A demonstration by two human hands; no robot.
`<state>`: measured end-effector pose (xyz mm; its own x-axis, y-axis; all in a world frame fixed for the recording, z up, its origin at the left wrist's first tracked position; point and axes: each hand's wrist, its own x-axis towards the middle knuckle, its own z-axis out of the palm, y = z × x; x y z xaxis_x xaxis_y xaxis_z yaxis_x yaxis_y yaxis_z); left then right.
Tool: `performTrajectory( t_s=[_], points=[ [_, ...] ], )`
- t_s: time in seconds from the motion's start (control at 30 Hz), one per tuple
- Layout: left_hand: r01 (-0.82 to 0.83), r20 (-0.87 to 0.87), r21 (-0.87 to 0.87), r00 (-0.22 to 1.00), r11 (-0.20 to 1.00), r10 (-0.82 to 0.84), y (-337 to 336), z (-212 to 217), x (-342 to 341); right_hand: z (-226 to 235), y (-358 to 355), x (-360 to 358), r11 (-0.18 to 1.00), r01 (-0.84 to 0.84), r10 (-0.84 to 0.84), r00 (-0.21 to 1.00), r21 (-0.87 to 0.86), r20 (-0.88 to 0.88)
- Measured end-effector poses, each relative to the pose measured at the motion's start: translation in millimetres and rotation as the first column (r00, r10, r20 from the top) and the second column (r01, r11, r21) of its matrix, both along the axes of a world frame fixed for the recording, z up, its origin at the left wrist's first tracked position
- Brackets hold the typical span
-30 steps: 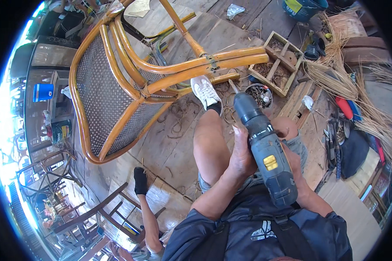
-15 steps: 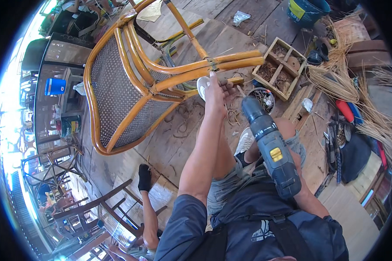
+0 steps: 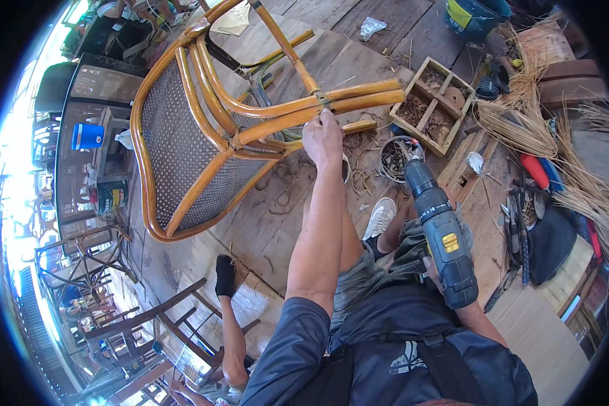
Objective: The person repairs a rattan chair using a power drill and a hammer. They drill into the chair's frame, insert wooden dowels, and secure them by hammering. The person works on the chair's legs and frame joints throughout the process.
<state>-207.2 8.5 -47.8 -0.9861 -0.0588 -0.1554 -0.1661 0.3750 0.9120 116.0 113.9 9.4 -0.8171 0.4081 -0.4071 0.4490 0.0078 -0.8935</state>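
Note:
A rattan chair (image 3: 176, 128) with a woven cane panel lies tipped on the wooden floor, its honey-coloured poles reaching to the right. My left hand (image 3: 323, 139) is closed at the bound joint (image 3: 322, 100) of two poles, thumb uppermost; its other fingers are curled out of sight. In my right hand (image 3: 433, 272) is a dark cordless drill (image 3: 446, 240) with a yellow patch, which covers most of that hand. The drill's nose points away from me, near a round tub of small hardware (image 3: 394, 162), apart from the chair.
A divided wooden box (image 3: 421, 120) holds scraps beyond the tub. Bundles of cane strips (image 3: 521, 132), pliers (image 3: 511, 220) and a red-handled object (image 3: 535, 172) lie at right. A dark bucket (image 3: 477, 20) stands far right. Another person's leg (image 3: 233, 325) extends at lower left.
My left hand has gone from fingers spread to closed at the chair's joint. The drill has shifted right and toward me in my right hand. The pole ends moved slightly left.

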Motion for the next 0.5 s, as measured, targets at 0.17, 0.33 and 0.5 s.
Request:
performTrajectory(
  t_s=[0.17,0.33,0.5],
  points=[
    [-0.011,-0.021,0.012,1.000,1.000,0.011,-4.8,-0.1,3.0,11.1,5.9,-8.8,0.883,-0.164,0.209,0.976,0.439,-0.055],
    [-0.020,0.072,0.112,0.997,0.993,0.012,-0.9,5.2,6.6,-3.2,9.7,-10.3,0.795,-0.229,0.311,0.949,0.562,-0.054],
    [0.055,0.045,0.024,0.997,0.998,-0.056,-12.0,-1.9,-5.1,-12.1,-0.5,-10.7,0.786,-0.224,0.262,0.965,0.576,0.017]
  ],
)
